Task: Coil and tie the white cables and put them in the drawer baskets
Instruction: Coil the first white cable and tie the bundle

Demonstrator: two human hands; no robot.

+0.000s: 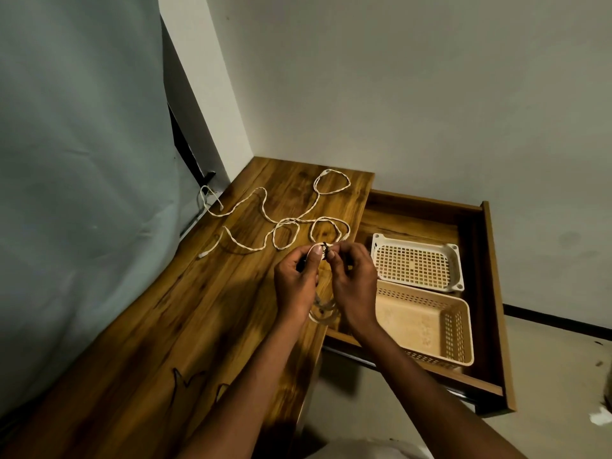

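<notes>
A wooden desk fills the left, with a drawer pulled open on its right. A loose white braided cable snakes across the far desktop, running left to right. The drawer holds two baskets, far and near; nothing shows in them. Over the desk's right edge, the left hand and right hand pinch a dark tie on a coil hanging below.

Glossy, dark-grained wood desk; on it a braided white cable, matt. In the wooden drawer beside the desk, two perforated plastic baskets, smooth
</notes>
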